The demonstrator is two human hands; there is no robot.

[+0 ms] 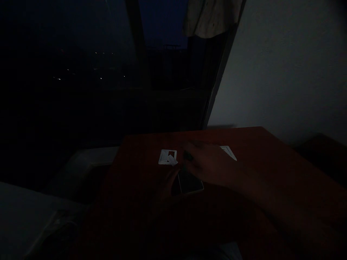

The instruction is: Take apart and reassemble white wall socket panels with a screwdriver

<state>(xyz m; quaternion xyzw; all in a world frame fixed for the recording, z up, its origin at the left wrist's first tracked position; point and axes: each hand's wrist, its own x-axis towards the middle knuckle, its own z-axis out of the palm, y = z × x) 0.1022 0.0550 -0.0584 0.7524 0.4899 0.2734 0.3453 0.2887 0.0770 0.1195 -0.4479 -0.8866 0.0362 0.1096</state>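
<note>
frame (160, 160), white, on counter (135, 151), paper scrap (172, 160) overlapping it. left hand (165, 189) at left edge of dark slab (190, 183) on counter, grip too dark to tell. right hand (210, 162) fingers pinching dark tool (188, 156) over slab. white card (230, 152) beyond.

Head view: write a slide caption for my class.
In dim light, a bare left hand beside and right hand over a dark, pale-edged rectangular slab, reddish table beneath.
</note>
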